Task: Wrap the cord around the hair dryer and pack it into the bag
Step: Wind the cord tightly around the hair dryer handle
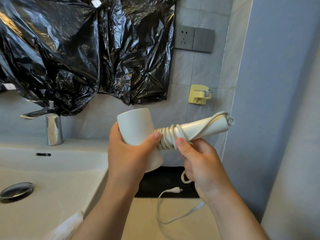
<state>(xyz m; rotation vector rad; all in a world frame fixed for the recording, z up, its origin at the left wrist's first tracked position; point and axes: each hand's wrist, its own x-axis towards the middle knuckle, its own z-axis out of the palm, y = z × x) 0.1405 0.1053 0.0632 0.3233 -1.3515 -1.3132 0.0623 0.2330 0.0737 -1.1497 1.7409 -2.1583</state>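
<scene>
A white hair dryer [136, 126] is held sideways in front of me, its handle [204, 127] pointing right. My left hand [128, 153] grips the barrel. The white cord [166, 137] is wound several times around the handle near the barrel. My right hand [202, 163] pinches the cord just below the handle. The loose end hangs down in a loop, with the plug [174, 190] dangling between my forearms. A white fabric corner [67, 226] shows at the bottom left; whether it is the bag I cannot tell.
A white sink basin [52, 170] with a chrome faucet [53, 129] and drain [16, 192] lies to the left. Black plastic sheeting [78, 49] covers the wall above. A grey socket panel [194, 39] and a yellow wall holder [199, 94] are on the tiled wall.
</scene>
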